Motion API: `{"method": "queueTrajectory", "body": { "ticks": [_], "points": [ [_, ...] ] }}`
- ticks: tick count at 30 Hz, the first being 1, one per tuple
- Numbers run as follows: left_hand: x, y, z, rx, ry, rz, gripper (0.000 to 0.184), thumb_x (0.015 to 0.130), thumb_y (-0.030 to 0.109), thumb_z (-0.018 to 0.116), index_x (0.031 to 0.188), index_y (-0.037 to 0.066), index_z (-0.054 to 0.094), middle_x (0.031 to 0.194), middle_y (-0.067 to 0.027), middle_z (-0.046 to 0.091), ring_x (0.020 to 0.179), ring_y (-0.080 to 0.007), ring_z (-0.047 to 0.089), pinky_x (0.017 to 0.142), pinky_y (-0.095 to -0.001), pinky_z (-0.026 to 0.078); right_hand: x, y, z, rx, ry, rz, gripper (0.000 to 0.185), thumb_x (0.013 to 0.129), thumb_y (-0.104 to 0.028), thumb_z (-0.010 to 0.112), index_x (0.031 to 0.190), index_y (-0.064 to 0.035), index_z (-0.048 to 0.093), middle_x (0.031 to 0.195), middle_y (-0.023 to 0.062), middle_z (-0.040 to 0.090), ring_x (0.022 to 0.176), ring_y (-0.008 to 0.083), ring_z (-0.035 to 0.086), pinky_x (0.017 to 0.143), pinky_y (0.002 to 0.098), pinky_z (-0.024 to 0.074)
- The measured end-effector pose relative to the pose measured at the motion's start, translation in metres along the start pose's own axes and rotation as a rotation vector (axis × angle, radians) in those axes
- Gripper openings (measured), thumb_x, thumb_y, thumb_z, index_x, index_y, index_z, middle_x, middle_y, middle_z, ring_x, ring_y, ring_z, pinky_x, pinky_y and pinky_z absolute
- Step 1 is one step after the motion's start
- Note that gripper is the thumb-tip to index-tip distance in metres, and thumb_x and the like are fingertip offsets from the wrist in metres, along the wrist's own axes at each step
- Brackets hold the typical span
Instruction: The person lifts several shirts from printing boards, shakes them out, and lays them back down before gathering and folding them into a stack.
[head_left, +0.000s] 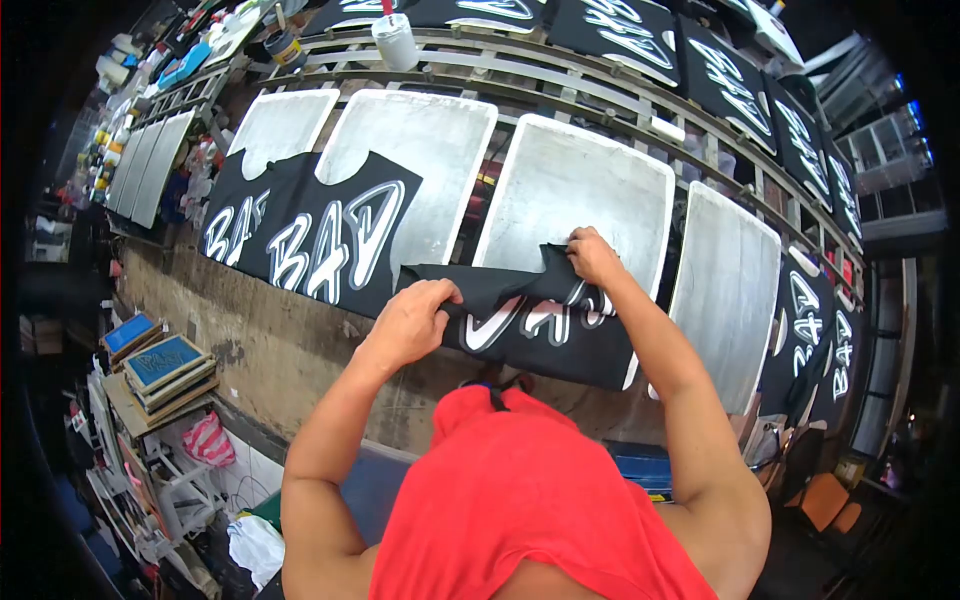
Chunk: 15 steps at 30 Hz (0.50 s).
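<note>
A black shirt panel (pixel 560 345) with white brush-style lettering lies partly folded over the lower part of a silvery platen (pixel 590 190). My left hand (pixel 415 318) pinches its upper left corner, and its fingertips are partly hidden. My right hand (pixel 594 256) grips the upper edge farther right, where the cloth bunches up near the fingers. Between my hands the top of the cloth folds down over part of the letters. To the left, two more black panels (pixel 335 235) printed "BAD" hang over the lower parts of neighbouring platens (pixel 410 135).
A bare platen (pixel 725 290) stands to my right, with printed black panels (pixel 805 320) beyond it. Across the metal rails (pixel 480 62) lie more printed panels (pixel 730 80). A white-smeared tub (pixel 395 42) sits on the rails. Framed screens (pixel 165 358) are stacked at lower left.
</note>
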<state>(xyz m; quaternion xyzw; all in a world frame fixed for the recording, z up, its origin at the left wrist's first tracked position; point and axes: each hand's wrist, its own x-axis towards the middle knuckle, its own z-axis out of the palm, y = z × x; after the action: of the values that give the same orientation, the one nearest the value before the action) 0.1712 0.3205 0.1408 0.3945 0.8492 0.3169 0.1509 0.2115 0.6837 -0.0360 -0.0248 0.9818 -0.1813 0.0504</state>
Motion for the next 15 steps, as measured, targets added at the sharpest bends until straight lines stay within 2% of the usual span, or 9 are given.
{"method": "queueTrajectory", "body": {
  "ticks": [3, 5, 9, 10, 11, 13, 15],
  "points": [
    [0.004, 0.000, -0.001, 0.015, 0.000, -0.024, 0.026, 0.074, -0.004, 0.057, 0.098, 0.003, 0.060, 0.092, -0.0159, 0.064, 0.093, -0.0368, 0.062, 0.082, -0.0439, 0.050, 0.006, 0.001, 0.003, -0.046, -0.049, 0.014, 0.011, 0.079, -0.011, 0.067, 0.087, -0.0056, 0.074, 0.102, 0.0097, 0.067, 0.106, 0.0300, 0.058, 0.093, 0.0363, 0.0494],
    [0.005, 0.000, -0.001, 0.032, -0.005, -0.037, 0.026, 0.074, -0.004, 0.057, 0.098, 0.004, 0.061, 0.092, -0.0157, 0.065, 0.093, -0.0368, 0.062, 0.082, -0.0438, 0.050, 0.012, 0.004, 0.007, -0.048, -0.101, 0.076, 0.011, 0.078, -0.010, 0.068, 0.086, -0.0038, 0.073, 0.098, 0.0141, 0.067, 0.100, 0.0320, 0.061, 0.088, 0.0394, 0.0513],
    [0.012, 0.000, -0.004, 0.018, 0.055, -0.066, 0.024, 0.075, -0.003, 0.058, 0.098, 0.002, 0.064, 0.093, -0.0176, 0.068, 0.093, -0.0369, 0.064, 0.084, -0.0422, 0.051, 0.011, 0.000, -0.005, 0.045, -0.049, 0.106, 0.008, 0.075, -0.008, 0.068, 0.080, -0.0020, 0.069, 0.090, 0.0194, 0.065, 0.095, 0.0358, 0.061, 0.087, 0.0414, 0.0506],
    [0.014, 0.001, -0.006, 0.008, 0.084, -0.091, 0.023, 0.076, -0.003, 0.058, 0.098, 0.001, 0.065, 0.093, -0.0186, 0.069, 0.093, -0.0372, 0.065, 0.084, -0.0413, 0.051, 0.005, -0.001, -0.015, 0.139, -0.003, 0.170, 0.007, 0.075, -0.007, 0.067, 0.079, -0.0012, 0.068, 0.091, 0.0195, 0.065, 0.093, 0.0365, 0.062, 0.085, 0.0414, 0.0511],
    [0.015, -0.005, -0.005, -0.013, 0.122, -0.094, 0.023, 0.076, -0.006, 0.057, 0.096, 0.000, 0.065, 0.091, -0.0187, 0.070, 0.090, -0.0331, 0.069, 0.081, -0.0375, 0.053, -0.002, -0.007, -0.030, 0.233, 0.041, 0.233, 0.007, 0.075, -0.006, 0.066, 0.078, -0.0005, 0.067, 0.091, 0.0197, 0.065, 0.092, 0.0371, 0.062, 0.083, 0.0413, 0.0515],
    [0.015, -0.012, -0.011, -0.037, 0.147, -0.158, 0.023, 0.076, -0.007, 0.057, 0.096, -0.001, 0.066, 0.090, -0.0176, 0.070, 0.088, -0.0304, 0.070, 0.080, -0.0356, 0.053, -0.029, -0.008, -0.059, 0.388, 0.325, 0.181, 0.009, 0.072, -0.003, 0.068, 0.075, 0.0000, 0.061, 0.084, 0.0181, 0.063, 0.085, 0.0358, 0.062, 0.077, 0.0397, 0.0503],
    [0.013, -0.006, -0.021, -0.084, 0.196, -0.219, 0.024, 0.076, -0.009, 0.056, 0.097, -0.001, 0.067, 0.088, -0.0148, 0.071, 0.085, -0.0230, 0.071, 0.078, -0.0312, 0.054, -0.069, -0.023, -0.111, 0.415, 0.457, 0.088, 0.012, 0.070, -0.001, 0.069, 0.075, -0.0003, 0.059, 0.081, 0.0162, 0.062, 0.080, 0.0332, 0.063, 0.073, 0.0374, 0.0496]
  ]
}}
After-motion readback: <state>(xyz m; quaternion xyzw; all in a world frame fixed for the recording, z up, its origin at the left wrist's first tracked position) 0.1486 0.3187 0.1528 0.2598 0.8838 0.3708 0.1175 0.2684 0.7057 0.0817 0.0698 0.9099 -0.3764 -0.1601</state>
